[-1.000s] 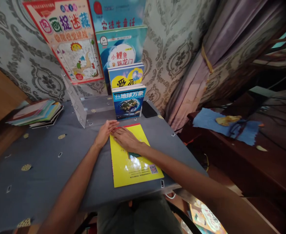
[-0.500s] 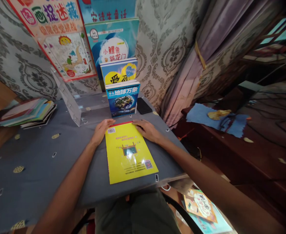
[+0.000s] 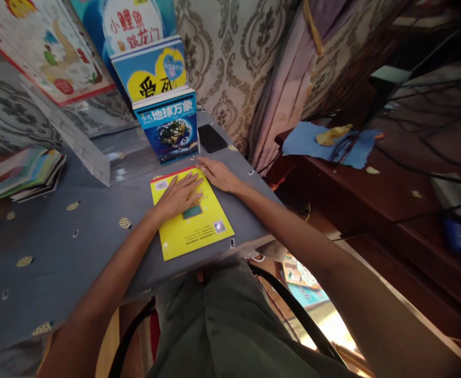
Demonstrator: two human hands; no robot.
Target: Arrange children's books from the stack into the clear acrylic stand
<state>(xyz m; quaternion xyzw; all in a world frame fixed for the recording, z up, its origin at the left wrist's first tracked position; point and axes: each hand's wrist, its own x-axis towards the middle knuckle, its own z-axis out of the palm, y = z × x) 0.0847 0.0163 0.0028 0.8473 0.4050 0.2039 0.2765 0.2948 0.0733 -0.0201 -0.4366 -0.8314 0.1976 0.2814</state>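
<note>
A yellow book lies flat on the grey tablecloth, its barcode and QR code facing up. My left hand rests flat across the upper part of its cover, fingers spread, hiding some of the print. At the book's top right corner lies my right hand, fingers stretched out and touching or very near the edge. Neither hand grips anything. Just behind the yellow book, a blue book with a globe picture stands upright at the front of a row of books.
A clear acrylic stand holds upright books, including a blue and yellow one. A black phone lies right of them. Stacked booklets are at the left. A dark red cabinet with a blue cloth stands right.
My left hand has moved from the book's upper left edge onto its cover. My right hand stays near the top right corner. The view has tilted down and shifted right.
</note>
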